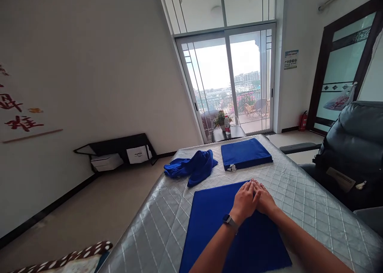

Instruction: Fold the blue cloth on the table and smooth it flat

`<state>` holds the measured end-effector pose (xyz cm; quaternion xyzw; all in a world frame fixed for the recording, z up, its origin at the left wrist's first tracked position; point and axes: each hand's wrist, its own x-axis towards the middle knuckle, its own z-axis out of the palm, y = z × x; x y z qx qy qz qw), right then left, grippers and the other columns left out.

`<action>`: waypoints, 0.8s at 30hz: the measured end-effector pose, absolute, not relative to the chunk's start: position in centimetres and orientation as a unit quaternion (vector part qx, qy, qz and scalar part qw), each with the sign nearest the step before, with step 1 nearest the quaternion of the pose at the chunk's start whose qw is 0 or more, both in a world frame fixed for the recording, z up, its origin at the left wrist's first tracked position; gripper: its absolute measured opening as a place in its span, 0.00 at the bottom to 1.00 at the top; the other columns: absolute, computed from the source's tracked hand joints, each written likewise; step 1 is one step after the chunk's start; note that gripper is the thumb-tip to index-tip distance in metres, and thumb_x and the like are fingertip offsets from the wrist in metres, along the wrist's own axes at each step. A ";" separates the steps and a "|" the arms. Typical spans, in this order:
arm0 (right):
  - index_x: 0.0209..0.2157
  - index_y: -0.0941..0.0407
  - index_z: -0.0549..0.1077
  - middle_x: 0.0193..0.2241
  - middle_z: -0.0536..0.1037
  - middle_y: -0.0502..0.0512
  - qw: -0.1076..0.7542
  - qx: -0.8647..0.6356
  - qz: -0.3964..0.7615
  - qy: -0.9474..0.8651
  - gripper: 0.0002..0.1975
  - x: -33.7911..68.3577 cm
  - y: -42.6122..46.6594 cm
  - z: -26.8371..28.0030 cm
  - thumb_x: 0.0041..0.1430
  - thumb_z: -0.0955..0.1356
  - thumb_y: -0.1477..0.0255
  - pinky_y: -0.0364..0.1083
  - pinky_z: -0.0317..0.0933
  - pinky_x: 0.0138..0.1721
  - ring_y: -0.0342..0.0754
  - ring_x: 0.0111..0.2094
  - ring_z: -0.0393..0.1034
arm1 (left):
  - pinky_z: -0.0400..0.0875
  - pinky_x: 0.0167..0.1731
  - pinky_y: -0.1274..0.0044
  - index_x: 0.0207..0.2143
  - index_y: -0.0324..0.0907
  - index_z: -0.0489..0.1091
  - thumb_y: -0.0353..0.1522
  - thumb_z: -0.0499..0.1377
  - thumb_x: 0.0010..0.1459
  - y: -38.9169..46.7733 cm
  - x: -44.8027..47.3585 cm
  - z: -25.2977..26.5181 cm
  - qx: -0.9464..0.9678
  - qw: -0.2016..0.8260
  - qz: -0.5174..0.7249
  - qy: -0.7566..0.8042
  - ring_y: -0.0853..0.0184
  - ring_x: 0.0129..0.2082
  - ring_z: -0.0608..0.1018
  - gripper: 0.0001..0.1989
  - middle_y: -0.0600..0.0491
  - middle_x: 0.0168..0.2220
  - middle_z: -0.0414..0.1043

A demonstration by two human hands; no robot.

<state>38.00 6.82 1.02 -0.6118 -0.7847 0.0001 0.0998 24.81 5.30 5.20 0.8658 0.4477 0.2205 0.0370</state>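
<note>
A blue cloth (215,221), rectangular and flat, lies on the quilted bed surface. My left hand (244,199), with a watch (231,222) on its wrist, rests palm down near the cloth's far right corner. Against it lies my right hand (263,197), the fingertips of both meeting at the cloth's far edge. Fingers on both hands look stretched out over the fabric; their undersides are hidden. Beyond them sits a neat stack of folded blue cloth (247,151) with white tags (231,168). A crumpled blue cloth (194,165) is heaped to its left.
The silver quilted mattress (161,213) has its left edge above the floor. A black armchair (354,145) stands close on the right. Past the far end, a small table (237,132) holds a bottle (227,125) and a plant (220,117). Boxes (107,162) lie by the wall.
</note>
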 end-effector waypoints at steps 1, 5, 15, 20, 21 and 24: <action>0.69 0.64 0.54 0.70 0.50 0.63 0.095 -0.607 -0.007 -0.789 0.33 38.1 6.8 0.8 0.64 0.57 0.69 0.54 0.41 0.69 0.54 0.70 0.43 | 0.58 0.66 0.64 0.67 0.38 0.57 0.46 0.39 0.72 5.6 26.1 5.0 0.859 0.060 0.228 0.455 0.59 0.68 0.60 0.31 0.42 0.67 0.60; 0.69 0.65 0.54 0.69 0.52 0.65 0.095 -0.599 -0.015 -0.795 0.34 38.3 7.1 0.3 0.62 0.59 0.72 0.55 0.41 0.69 0.55 0.70 0.44 | 0.56 0.67 0.65 0.68 0.36 0.56 0.45 0.35 0.72 6.8 27.8 4.1 0.825 0.136 0.233 0.497 0.61 0.70 0.57 0.32 0.41 0.69 0.56; 0.69 0.62 0.54 0.70 0.50 0.61 0.101 -0.604 -0.010 -0.790 0.32 38.1 7.1 0.7 0.65 0.56 0.72 0.54 0.40 0.69 0.52 0.71 0.41 | 0.52 0.68 0.63 0.69 0.35 0.54 0.46 0.30 0.71 6.9 26.0 3.2 0.837 0.071 0.171 0.516 0.60 0.70 0.55 0.35 0.43 0.69 0.57; 0.69 0.64 0.54 0.70 0.52 0.62 0.099 -0.626 -0.004 -0.774 0.31 37.8 7.0 1.4 0.66 0.53 0.72 0.52 0.40 0.69 0.50 0.70 0.43 | 0.52 0.68 0.63 0.69 0.37 0.54 0.47 0.31 0.71 6.8 24.0 2.8 0.835 0.032 0.174 0.522 0.61 0.70 0.55 0.35 0.44 0.68 0.59; 0.69 0.65 0.54 0.70 0.52 0.62 0.102 -0.628 -0.002 -0.772 0.31 37.8 7.0 1.4 0.67 0.53 0.71 0.52 0.41 0.69 0.50 0.70 0.43 | 0.52 0.68 0.63 0.69 0.37 0.54 0.48 0.31 0.71 6.8 23.5 2.7 0.831 0.028 0.175 0.527 0.61 0.70 0.56 0.36 0.44 0.68 0.59; 0.69 0.66 0.54 0.69 0.53 0.64 0.105 -0.629 0.002 -0.770 0.32 37.7 7.1 1.5 0.69 0.51 0.66 0.53 0.41 0.68 0.51 0.70 0.44 | 0.53 0.68 0.63 0.69 0.37 0.54 0.49 0.32 0.71 6.7 22.1 2.5 0.825 0.015 0.169 0.539 0.60 0.70 0.56 0.36 0.43 0.68 0.58</action>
